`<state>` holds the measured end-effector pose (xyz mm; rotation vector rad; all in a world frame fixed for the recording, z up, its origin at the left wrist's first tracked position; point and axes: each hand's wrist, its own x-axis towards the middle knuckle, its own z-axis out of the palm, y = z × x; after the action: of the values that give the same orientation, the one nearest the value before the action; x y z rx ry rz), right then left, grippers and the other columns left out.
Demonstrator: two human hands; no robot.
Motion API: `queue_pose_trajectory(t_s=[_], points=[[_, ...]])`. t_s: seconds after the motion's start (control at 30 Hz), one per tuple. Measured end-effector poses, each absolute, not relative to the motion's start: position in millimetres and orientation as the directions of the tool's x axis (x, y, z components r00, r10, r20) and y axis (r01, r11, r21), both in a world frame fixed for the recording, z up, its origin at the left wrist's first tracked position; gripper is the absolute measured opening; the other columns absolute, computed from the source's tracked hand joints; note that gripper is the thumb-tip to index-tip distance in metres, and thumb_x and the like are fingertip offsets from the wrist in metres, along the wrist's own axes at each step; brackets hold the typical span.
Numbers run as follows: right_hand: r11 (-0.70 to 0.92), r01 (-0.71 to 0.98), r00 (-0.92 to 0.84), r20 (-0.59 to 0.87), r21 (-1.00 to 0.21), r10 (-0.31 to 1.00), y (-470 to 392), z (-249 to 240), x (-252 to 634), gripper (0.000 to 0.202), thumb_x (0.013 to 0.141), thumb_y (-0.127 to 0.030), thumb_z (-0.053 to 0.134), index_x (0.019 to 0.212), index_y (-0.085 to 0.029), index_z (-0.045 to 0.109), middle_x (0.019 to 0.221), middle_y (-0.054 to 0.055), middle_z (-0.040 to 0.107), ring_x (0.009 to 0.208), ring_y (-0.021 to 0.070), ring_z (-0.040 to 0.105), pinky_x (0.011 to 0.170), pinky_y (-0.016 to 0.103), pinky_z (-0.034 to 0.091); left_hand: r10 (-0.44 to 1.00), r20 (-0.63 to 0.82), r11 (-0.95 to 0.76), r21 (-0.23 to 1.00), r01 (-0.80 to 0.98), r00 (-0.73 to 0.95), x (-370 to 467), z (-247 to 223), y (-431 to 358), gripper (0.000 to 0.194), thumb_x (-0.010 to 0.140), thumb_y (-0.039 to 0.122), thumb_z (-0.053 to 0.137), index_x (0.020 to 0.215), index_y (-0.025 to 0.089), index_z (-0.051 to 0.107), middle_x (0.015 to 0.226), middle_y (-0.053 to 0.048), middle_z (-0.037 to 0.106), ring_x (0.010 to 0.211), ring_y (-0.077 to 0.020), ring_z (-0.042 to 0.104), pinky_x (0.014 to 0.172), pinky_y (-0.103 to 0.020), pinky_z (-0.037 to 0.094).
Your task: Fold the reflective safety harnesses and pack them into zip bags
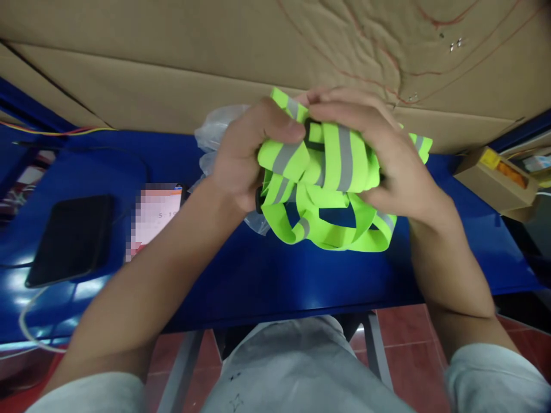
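I see the left hand (252,140) and right hand (387,146) both gripping reflective straps (344,163) near the far edge of the desk (301,281).

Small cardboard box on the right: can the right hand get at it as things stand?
Probably not right now: the right hand is holding the neon-yellow straps. With that hand free, the way to the cardboard box looks open, apart from a strap end.

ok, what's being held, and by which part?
The neon straps, bunched up: left hand grips the left side, thumb beside a black buckle; right hand grips the right side, fingers over the top.
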<state>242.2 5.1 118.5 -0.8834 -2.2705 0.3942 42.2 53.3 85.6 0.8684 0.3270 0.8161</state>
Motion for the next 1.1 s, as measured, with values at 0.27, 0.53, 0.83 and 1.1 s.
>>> queue_pose_trajectory(t_s=[0.27,0.53,0.83,1.1], points=[[0.441,0.157,-0.311,0.380,-0.884,0.871,14.8,104.3,242.5,0.067,0.081,-0.043,0.081,0.142,-0.034,0.054,0.157,-0.004,0.050,0.150,0.0234,0.042,0.126,0.043,0.038,0.825,0.106,0.233,0.832,-0.504,0.556,40.6,103.3,47.6,0.041,0.062,0.013,0.057,0.101,0.027,0.061,0.080,0.005,0.074,0.103,-0.0270,0.070,0.083,-0.036,0.056],[0.237,0.097,-0.238,0.208,-0.967,0.949,-0.8,100.5,220.4,0.064,0.081,-0.044,0.081,0.139,-0.035,0.054,0.146,-0.004,0.059,0.140,0.0262,0.054,0.120,0.042,0.047,0.778,0.497,-0.250,0.807,-0.535,0.385,50.9,84.7,50.7,0.043,0.059,0.021,0.072,0.099,0.034,0.064,0.115,0.004,0.074,0.138,-0.0293,0.052,0.102,-0.038,0.051],[0.112,-0.015,-0.216,0.112,-0.994,0.970,5.6,90.2,211.4,0.060,0.068,-0.047,0.090,0.119,-0.030,0.064,0.125,-0.002,0.072,0.126,0.0279,0.065,0.106,0.045,0.058,0.827,0.384,-0.136,0.846,-0.515,0.411,53.2,88.7,48.1,0.042,0.083,0.043,0.056,0.123,0.031,0.061,0.117,0.001,0.074,0.139,-0.0279,0.055,0.118,-0.041,0.043],[0.131,-0.125,-0.202,0.154,-0.984,0.967,2.4,89.9,201.4,0.062,0.064,-0.041,0.092,0.118,-0.033,0.063,0.128,-0.003,0.072,0.129,0.0283,0.064,0.107,0.044,0.059,0.855,0.389,-0.133,0.804,-0.579,0.344,56.8,84.4,47.1,0.053,0.080,0.069,0.067,0.120,0.035,0.071,0.131,-0.004,0.068,0.142,-0.0386,0.050,0.111,-0.039,0.050]])
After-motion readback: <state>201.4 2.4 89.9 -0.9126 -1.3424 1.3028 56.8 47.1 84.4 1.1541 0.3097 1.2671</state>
